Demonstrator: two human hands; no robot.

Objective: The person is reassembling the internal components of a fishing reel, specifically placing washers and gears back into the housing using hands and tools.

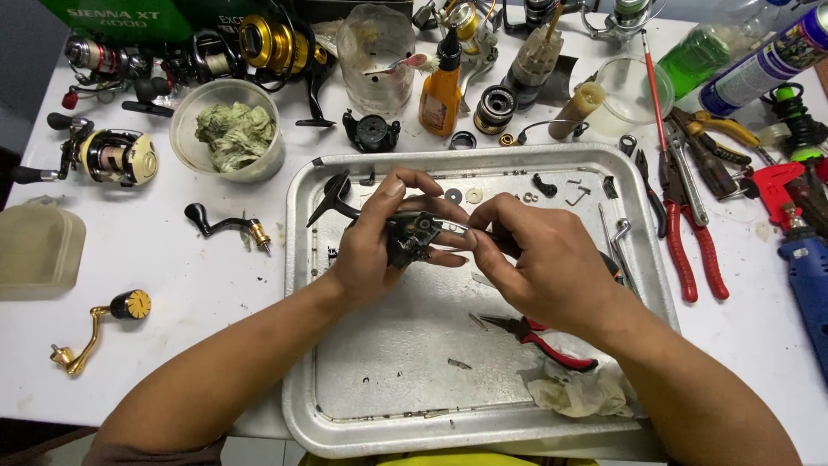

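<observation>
We work at a white table, over a metal tray holding red-handled pliers and a rag. Our left hand grips the black reel body above the tray; our right hand pinches its side. Beyond, a plastic tub holds crumpled cloth.

Relative to metal tray: 2 hands over it, 1 red-handled needle-nose pliers + 1 rag inside. Left of tray: 2 loose reel handles, 1 tub w/ cloth. Right: 1 big red pliers.
</observation>
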